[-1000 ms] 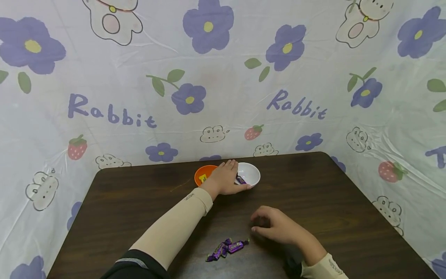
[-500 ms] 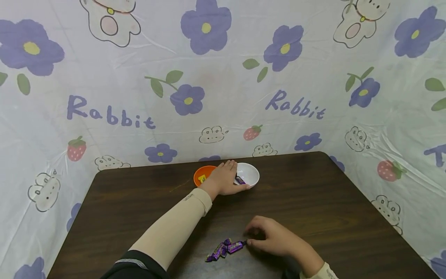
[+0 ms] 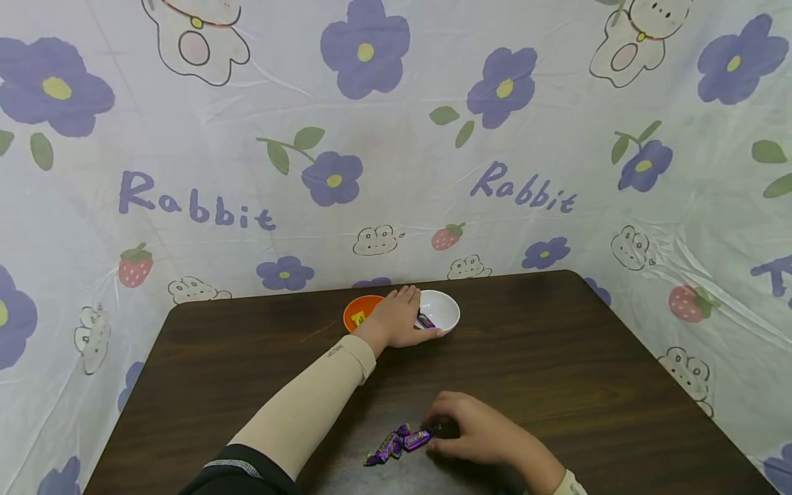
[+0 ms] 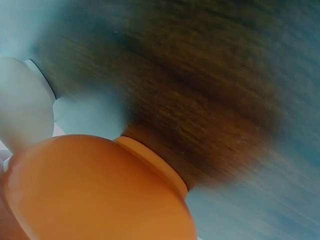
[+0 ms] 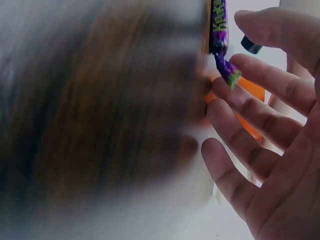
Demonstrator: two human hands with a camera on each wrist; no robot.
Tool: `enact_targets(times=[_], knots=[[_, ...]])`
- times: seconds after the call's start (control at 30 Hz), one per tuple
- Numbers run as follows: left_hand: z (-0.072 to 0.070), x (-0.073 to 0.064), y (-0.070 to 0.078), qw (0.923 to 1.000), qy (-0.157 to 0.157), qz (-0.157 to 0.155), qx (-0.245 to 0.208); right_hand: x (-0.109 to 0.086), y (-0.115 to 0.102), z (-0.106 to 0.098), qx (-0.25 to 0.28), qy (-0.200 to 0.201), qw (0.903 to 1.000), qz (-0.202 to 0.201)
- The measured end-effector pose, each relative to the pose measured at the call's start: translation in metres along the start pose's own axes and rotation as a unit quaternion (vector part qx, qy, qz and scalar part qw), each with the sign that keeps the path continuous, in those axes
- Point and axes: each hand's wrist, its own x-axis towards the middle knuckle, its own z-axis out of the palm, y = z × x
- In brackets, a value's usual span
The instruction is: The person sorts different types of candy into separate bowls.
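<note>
My left hand [image 3: 399, 320] rests with straight fingers over the neighbouring sides of an orange bowl [image 3: 366, 302] and a white bowl [image 3: 448, 313] at the table's far edge. A small yellow piece [image 3: 358, 318] lies in the orange bowl; a purple-wrapped candy [image 3: 425, 320] shows in the white one. Nearer to me, several purple-wrapped candies [image 3: 386, 449] lie in a cluster. My right hand [image 3: 475, 430] is at the cluster's right end. In the right wrist view, its thumb and fingers stand apart around the twisted end of one candy [image 5: 220, 30], not pinching it.
A dark wooden table [image 3: 247, 364] carries everything. Behind and beside it hangs a white cloth [image 3: 396, 130] printed with flowers and rabbits. In the left wrist view the outside of the orange bowl [image 4: 100, 185] fills the lower left, close to the camera.
My right hand has come down and left from above the table to the right end of the candy cluster. My left hand has stayed on the bowls.
</note>
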Motion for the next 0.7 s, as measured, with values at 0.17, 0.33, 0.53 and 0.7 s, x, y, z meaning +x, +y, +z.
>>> enact_targets(times=[0.17, 0.33, 0.53, 0.7], knots=[[0.001, 0.0, 0.0, 1.0, 0.001, 0.001, 0.003, 0.004, -0.003, 0.003, -0.01, -0.004, 0.9999, -0.005], [0.004, 0.002, -0.001, 0.9999, 0.007, 0.006, 0.006, 0.007, -0.005, 0.005, -0.017, -0.016, 0.9997, -0.001], [0.006, 0.003, -0.001, 0.9999, 0.01, 0.004, 0.006, 0.01, -0.009, 0.007, -0.02, -0.028, 0.9993, 0.012], [0.006, 0.003, -0.003, 1.0, 0.008, -0.001, 0.006, 0.013, -0.012, 0.009, -0.023, -0.026, 0.9993, 0.011]])
